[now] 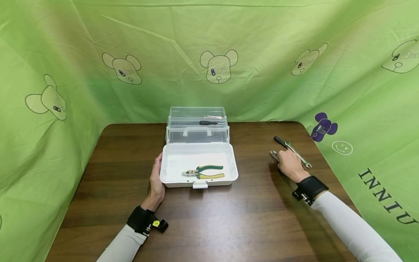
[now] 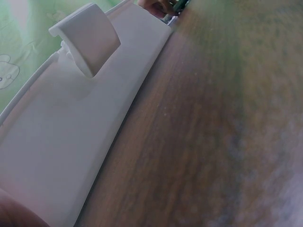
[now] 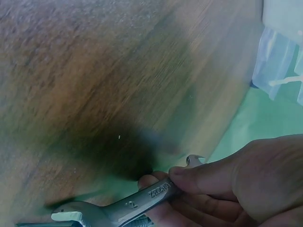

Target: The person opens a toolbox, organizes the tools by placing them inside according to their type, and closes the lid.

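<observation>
My right hand pinches a silver open-end wrench between thumb and fingers at the right of the table. One end of that wrench pokes out left of the hand in the head view. Just beyond lie a second wrench and a screwdriver with a black handle. With fingers fairly straight, my left hand rests against the left side of a white toolbox. Pliers with green and yellow handles lie in the box's main compartment.
The toolbox's clear lid and tray stand raised at the back, bearing a dark-handled screwdriver. A white latch juts from the box's front. Green cloth hangs behind and beside the brown wooden table.
</observation>
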`<state>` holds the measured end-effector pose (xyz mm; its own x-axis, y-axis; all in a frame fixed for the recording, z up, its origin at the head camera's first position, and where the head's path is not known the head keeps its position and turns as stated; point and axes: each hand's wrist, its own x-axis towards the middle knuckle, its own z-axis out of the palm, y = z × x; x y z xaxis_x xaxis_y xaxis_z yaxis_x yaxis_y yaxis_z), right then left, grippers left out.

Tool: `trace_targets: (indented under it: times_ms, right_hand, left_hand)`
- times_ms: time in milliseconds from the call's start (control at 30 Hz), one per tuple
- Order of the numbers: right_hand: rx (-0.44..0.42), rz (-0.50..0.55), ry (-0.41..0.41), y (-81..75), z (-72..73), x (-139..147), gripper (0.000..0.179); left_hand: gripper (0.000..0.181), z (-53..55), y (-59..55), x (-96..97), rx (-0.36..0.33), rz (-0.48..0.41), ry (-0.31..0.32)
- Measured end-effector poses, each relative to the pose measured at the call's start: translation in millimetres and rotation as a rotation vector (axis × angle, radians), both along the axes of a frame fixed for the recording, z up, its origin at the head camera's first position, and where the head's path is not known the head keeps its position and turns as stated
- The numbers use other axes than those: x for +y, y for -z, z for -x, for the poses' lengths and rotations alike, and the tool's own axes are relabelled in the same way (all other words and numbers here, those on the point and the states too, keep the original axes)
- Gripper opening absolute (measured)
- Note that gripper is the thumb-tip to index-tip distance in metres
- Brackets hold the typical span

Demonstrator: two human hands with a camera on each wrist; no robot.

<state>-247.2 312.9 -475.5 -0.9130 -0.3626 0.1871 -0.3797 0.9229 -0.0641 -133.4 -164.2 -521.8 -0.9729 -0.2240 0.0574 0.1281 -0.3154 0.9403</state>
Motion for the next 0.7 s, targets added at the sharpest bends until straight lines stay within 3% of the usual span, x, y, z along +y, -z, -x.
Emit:
trace_targets:
  times_ms: [333, 700]
  right_hand:
    - [0.000, 0.004, -0.027, -6.9, -1.3, -4, 0.030]
    - [-0.034, -0.002, -0.072, -41.8, -5.9, -23, 0.034]
  left_hand:
    - [0.071, 0.5, 1.3, -0.1, 0.004, 0.018, -0.008]
    - [0.071, 0.7, 1.0, -0.6, 0.001, 0.013, -0.001]
